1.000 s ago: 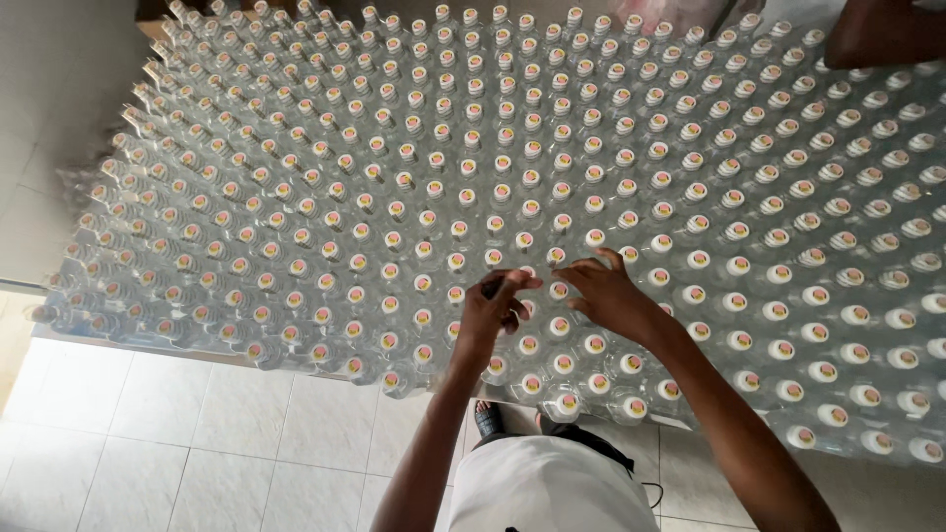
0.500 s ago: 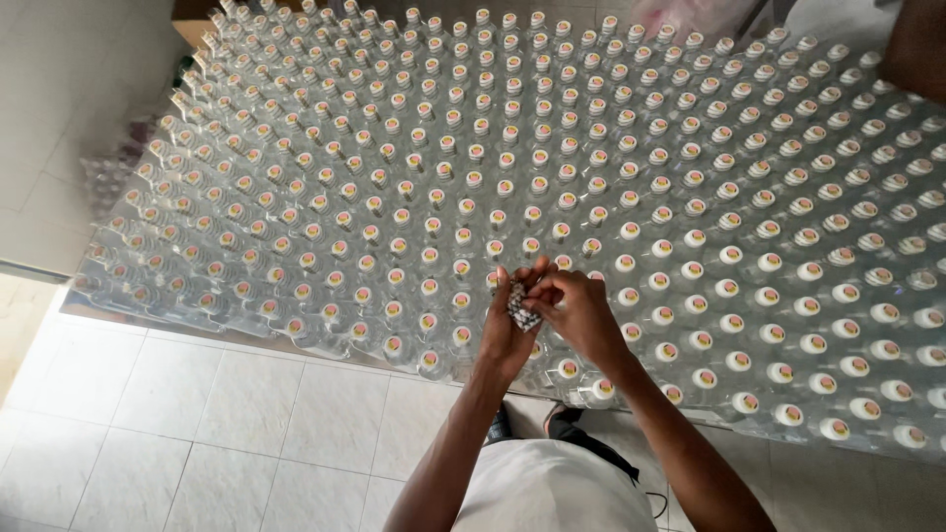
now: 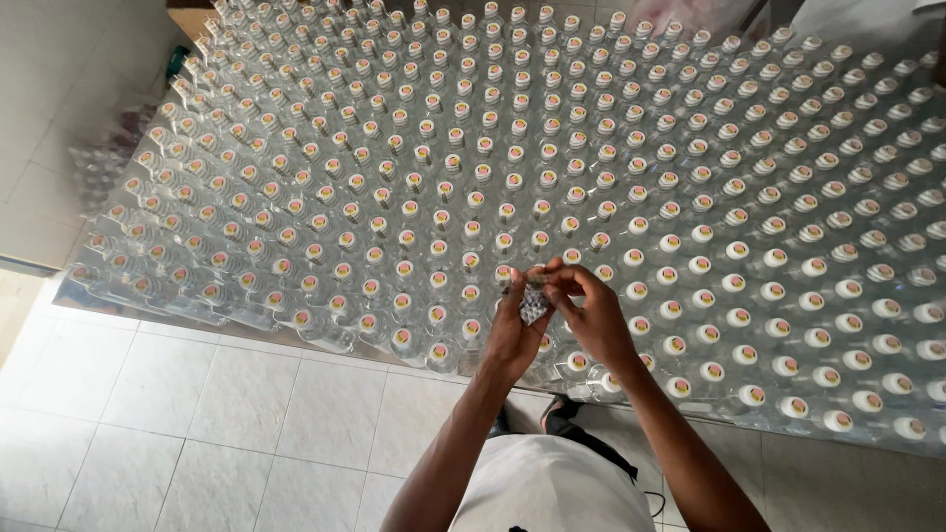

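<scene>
Both my hands meet over the near rows of a large field of clear capped bottles (image 3: pixel 552 167). My left hand (image 3: pixel 512 330) and my right hand (image 3: pixel 588 313) pinch a small crinkled clear sleeve (image 3: pixel 533 303) between their fingertips, just above the bottle caps. The bottles to the left of my hands wear clear shrink sleeves over their orange-marked caps (image 3: pixel 439 219). Those to the right show bare white caps (image 3: pixel 778 291). What lies under my palms is hidden.
The bottles stand packed in tight rows on a low shiny platform (image 3: pixel 148 313) over white floor tiles (image 3: pixel 246 414). A loose pile of clear wrappers (image 3: pixel 103 158) lies at the left side. My white shirt (image 3: pixel 552 493) and a dark shoe (image 3: pixel 557 414) show below.
My hands came together from slightly apart and now hold the small clear sleeve between them. The view shifted a little to the right and nearer.
</scene>
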